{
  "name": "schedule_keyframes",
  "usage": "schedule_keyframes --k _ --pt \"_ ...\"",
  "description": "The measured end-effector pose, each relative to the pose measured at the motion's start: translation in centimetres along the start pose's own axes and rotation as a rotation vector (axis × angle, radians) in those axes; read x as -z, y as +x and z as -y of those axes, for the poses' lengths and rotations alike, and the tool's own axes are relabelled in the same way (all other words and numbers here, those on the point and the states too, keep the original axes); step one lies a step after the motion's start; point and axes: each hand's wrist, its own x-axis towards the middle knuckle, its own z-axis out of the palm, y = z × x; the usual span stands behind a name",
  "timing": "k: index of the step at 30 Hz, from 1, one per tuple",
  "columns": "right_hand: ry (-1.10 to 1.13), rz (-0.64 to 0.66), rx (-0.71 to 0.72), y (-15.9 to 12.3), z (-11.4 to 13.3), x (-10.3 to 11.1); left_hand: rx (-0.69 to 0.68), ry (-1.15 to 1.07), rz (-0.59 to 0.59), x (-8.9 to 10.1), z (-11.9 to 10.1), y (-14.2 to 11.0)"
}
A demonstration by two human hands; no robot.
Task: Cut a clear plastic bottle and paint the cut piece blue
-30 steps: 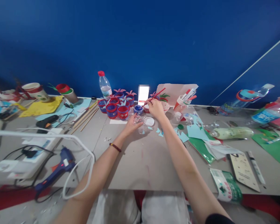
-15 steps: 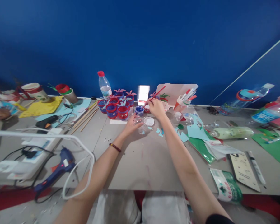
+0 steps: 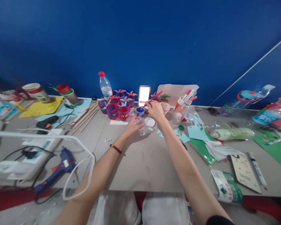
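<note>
Your right grip [image 3: 155, 110] holds the slim red wooden-looking paintbrush [image 3: 157, 95] at the small round blue paint jar [image 3: 140, 111]; wipe it lightly. Your left grip [image 3: 131, 126] clasps the clear plastic vessel [image 3: 140, 121] nearer you.

Between the forearms [image 3: 181, 156], the tabletop [image 3: 140, 168] offers passage; beyond, the blue paint jar [image 3: 140, 111] and painted cups [image 3: 123, 113] block the way.

Clear container [image 3: 144, 121]: thin, shiny plastic
Tabletop [image 3: 135, 162]: smooth, rather matt
Sticks [image 3: 85, 117]: bare wood
Pink sheet [image 3: 170, 93]: matt paper
</note>
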Motion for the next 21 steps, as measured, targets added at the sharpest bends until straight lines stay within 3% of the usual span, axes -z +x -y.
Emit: schedule_keyframes --k 12,21 --pt "0.025 -0.074 -0.021 0.06 0.06 0.47 0.025 -0.011 -0.002 0.07 -0.01 -0.08" --pt "0.056 -0.02 -0.007 0.06 -0.02 0.47 0.024 -0.022 0.007 -0.09 -0.18 -0.03"
